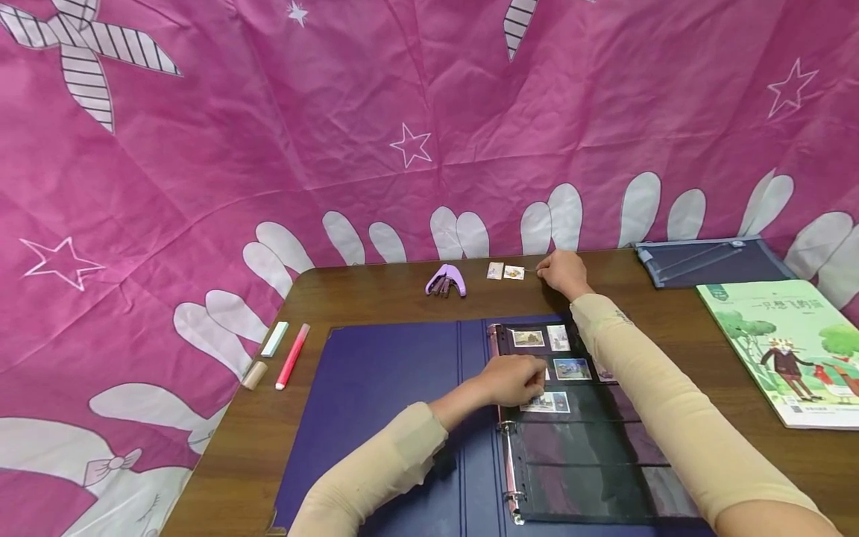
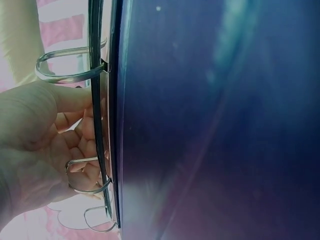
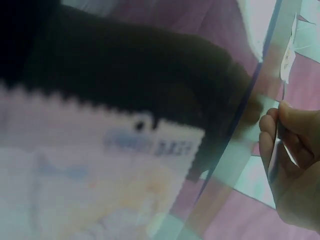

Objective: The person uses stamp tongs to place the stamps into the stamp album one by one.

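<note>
At the table's back edge my right hand (image 1: pixel 564 273) pinches slim tweezers (image 3: pixel 280 131), their tip at a small postage stamp (image 1: pixel 514 273). That stamp (image 3: pixel 288 57) stands edge-on beyond the fingertips in the right wrist view; whether it is lifted I cannot tell. Another stamp (image 1: pixel 495 271) lies just left of it. My left hand (image 1: pixel 515 379), fingers loosely curled, rests on the black pocket page (image 1: pixel 570 444) of a blue ring-binder album (image 1: pixel 396 373). A stamp (image 1: pixel 553 403) shows just below the left fingers. The left fingertips are partly hidden behind the page in the left wrist view.
A purple hole-punch-like tool (image 1: pixel 446 281) stands behind the album. Left lie a red marker (image 1: pixel 292 358), a pale green block (image 1: pixel 274 339) and a tan cylinder (image 1: pixel 254 375). Right are a green picture book (image 1: pixel 781 350) and a dark zip pouch (image 1: pixel 711 261). A pink curtain (image 1: pixel 362 97) hangs behind.
</note>
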Available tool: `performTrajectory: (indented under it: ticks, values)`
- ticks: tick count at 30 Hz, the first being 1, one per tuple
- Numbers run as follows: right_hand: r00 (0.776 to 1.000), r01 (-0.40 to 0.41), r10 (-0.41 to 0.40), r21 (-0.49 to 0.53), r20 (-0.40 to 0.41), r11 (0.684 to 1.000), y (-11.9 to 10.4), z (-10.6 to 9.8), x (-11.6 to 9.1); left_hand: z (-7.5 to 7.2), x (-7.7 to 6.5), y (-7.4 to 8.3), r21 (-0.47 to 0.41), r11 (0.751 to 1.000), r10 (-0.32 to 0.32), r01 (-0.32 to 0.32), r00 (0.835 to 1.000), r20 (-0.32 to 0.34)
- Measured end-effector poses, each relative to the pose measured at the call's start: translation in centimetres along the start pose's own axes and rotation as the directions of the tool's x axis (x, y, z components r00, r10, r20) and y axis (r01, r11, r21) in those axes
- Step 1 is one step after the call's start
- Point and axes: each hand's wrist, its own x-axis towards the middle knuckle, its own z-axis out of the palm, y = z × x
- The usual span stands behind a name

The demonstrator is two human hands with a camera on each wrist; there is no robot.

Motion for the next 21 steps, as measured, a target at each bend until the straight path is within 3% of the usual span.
performTrajectory:
  ticks: [6, 11, 17, 21]
  values:
    - [0.997, 0.04, -0.031, 0.122, -0.071, 0.992, 1.6, -1.2, -0.4, 0.0, 0.1, 0.4, 0.01, 1.0, 0.006, -0.006, 1.0, 0.012]
    - [0.993, 0.044, -0.016, 0.243, -0.113, 0.969, 3.4, -3.6, -1.3, 0.0, 0.2, 0.4, 0.003, 1.0, 0.01, -0.01, 1.0, 0.009]
    - [1.0, 0.029, -0.027, 0.332, -0.013, 0.943, 4.9, -6.3, -3.9, 0.0, 0.1, 0.0, -0.018, 1.0, -0.008, 0.008, 1.0, -0.008]
    - [0.996, 0.038, -0.06, 0.323, 0.059, 0.946, 5.9, -7.1, -6.8, 0.1, 0.2, 0.1, -0.005, 1.0, -0.019, 0.019, 0.999, -0.038]
